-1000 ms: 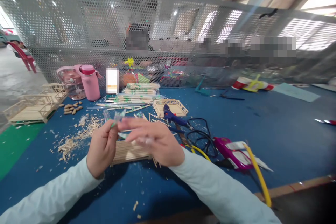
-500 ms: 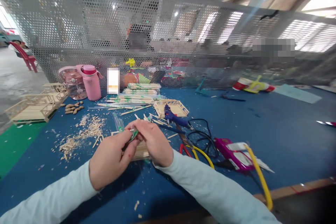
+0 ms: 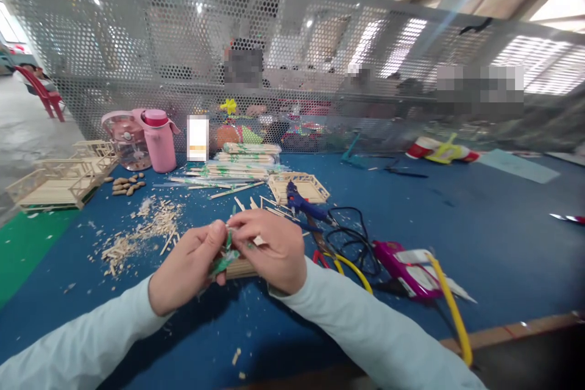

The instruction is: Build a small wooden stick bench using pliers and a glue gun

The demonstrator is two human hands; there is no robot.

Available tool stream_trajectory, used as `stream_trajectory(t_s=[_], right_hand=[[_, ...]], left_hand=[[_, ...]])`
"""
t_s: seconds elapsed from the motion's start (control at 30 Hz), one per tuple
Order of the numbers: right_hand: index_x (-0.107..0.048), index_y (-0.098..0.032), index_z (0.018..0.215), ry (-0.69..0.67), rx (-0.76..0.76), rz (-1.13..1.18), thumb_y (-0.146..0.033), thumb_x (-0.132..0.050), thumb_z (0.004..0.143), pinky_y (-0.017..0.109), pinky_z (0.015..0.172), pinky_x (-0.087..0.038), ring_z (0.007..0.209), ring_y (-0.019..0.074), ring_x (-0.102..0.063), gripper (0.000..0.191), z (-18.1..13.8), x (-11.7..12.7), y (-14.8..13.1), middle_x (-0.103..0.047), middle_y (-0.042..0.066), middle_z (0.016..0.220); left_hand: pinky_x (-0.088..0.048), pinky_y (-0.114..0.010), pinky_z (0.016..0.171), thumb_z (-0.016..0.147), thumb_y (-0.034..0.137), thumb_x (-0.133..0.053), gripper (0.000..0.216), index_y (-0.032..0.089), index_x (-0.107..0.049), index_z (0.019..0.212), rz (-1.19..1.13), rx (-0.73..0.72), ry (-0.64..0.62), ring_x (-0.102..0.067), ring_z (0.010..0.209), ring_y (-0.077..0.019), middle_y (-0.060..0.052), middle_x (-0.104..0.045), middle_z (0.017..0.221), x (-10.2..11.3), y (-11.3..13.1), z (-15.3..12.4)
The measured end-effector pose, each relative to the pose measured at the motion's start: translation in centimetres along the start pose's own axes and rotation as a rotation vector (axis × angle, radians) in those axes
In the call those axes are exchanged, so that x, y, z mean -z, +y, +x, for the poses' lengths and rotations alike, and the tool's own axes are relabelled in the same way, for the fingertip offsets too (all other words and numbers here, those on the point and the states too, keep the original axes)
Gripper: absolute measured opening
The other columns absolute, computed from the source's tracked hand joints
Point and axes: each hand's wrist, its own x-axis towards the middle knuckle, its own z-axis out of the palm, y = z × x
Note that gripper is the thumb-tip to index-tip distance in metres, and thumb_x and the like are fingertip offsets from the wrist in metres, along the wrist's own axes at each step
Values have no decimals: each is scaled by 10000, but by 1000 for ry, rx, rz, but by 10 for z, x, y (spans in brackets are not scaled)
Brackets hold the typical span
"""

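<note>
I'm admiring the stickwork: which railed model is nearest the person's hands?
The railed tray beyond the right hand, partly hidden by the glue gun; the other railed models sit far left.

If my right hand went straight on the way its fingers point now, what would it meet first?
Probably your left hand, right ahead of the right hand. Green plastic sits between them, so depth leaves the very first contact uncertain.
</note>
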Motion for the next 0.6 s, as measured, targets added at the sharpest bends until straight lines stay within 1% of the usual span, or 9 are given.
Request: stream_trajectory(t_s=[0.07,0.17,0.2,0.23,0.3,0.4,0.5,0.57,0.6], right_hand=[[-629,-195,694,-3,113,-68,-86,-604,747,252,661,-492,748,126,-604,124,-2,0,-2,-662,46,834],[-663,-191,736,-4,238,-146,-71,-603,745,269,678,-507,788,139,-610,135,0,3,-6,-668,69,880],[-665,-179,752,-38,290,-139,-79,-592,762,275,708,-518,822,147,-623,124,1,4,-8,-681,84,901],[-662,-166,759,-87,340,-121,-92,-577,785,275,743,-525,849,150,-636,116,2,5,-11,-695,96,910],[-652,-150,747,-192,410,-81,-117,-552,822,253,779,-533,846,144,-658,129,2,6,-14,-719,97,876],[-640,-159,701,-265,416,-75,-130,-554,831,223,740,-547,751,130,-676,158,0,6,-16,-732,68,792],[-644,-180,752,-312,355,-40,-135,-531,839,244,719,-548,754,137,-675,149,3,13,-18,-731,59,798],[-641,-197,802,-380,237,46,-117,-517,833,262,715,-537,754,138,-667,151,10,27,-23,-723,51,775],[-637,-204,800,-408,141,94,-108,-528,822,266,712,-528,734,135,-658,147,14,37,-27,-712,42,739]], left_hand=[[-327,-234,417,799,605,-380,486,192,-516,581,20,-40,105,-430,416,-108,10,-546,485,4,2,3],[-423,-263,626,816,473,-441,356,201,-595,644,151,-204,393,-562,717,-161,-34,-662,822,22,3,14],[-425,-276,716,821,448,-436,335,207,-601,658,197,-244,503,-565,831,-177,-39,-659,940,31,2,19],[-410,-285,789,835,435,-410,339,211,-585,650,224,-273,628,-556,895,-180,-36,-643,1001,40,-1,25],[-377,-297,870,846,426,-391,339,207,-559,649,279,-333,749,-541,963,-185,-43,-621,1018,55,-9,36],[-364,-322,890,836,440,-393,347,192,-536,639,316,-285,708,-527,1004,-203,-72,-612,1022,66,-22,46],[-413,-329,815,825,492,-390,398,181,-546,632,297,-227,598,-555,940,-208,-82,-632,1021,69,-28,46],[-447,-314,741,799,550,-418,437,175,-587,654,274,-203,426,-584,886,-208,-86,-653,1021,71,-28,42],[-456,-308,719,782,581,-435,454,174,-611,686,256,-202,325,-593,885,-213,-94,-655,1041,73,-28,39]])
